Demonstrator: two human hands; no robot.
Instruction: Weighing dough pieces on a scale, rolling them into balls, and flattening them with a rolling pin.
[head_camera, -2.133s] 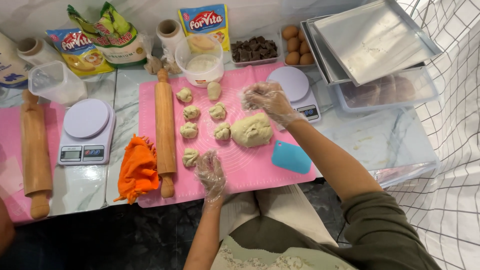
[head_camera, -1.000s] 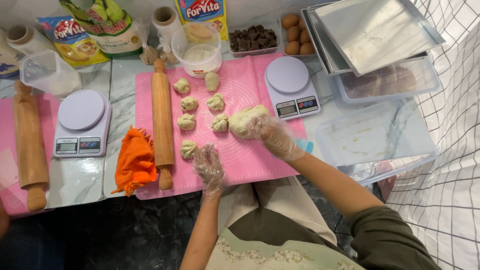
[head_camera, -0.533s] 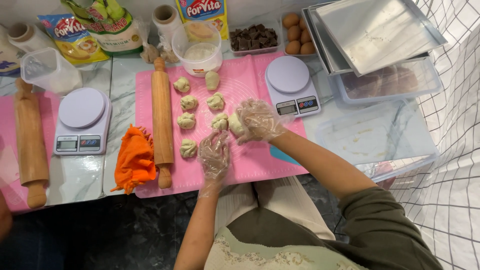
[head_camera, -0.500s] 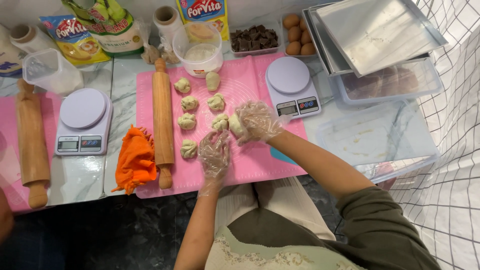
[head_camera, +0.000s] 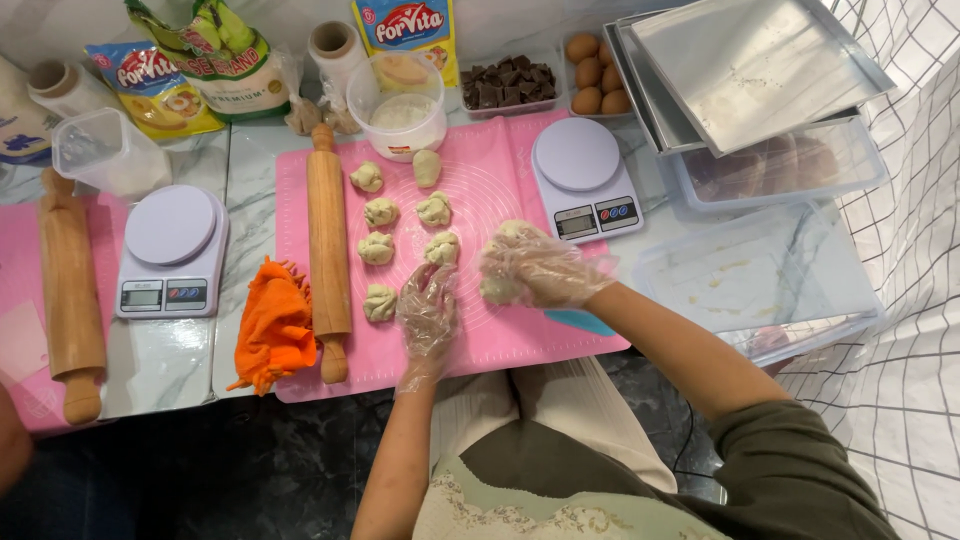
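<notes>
I'm portioning: right hand (head_camera: 540, 268) clenches the dough lump (head_camera: 497, 288) beside the scale (head_camera: 585, 180); left hand (head_camera: 427, 312) released; a clean pinch-off looks due.

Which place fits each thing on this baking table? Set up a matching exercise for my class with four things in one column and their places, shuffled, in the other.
Things:
1. orange cloth
2. eggs
3. big dough lump
4. rolling pin

Places:
A. under the right hand
B. left edge of the middle pink mat
C. far edge, beside the chocolate pieces
D. just left of the rolling pin

Pairs: 1-D, 2-C, 3-A, 4-B
</notes>
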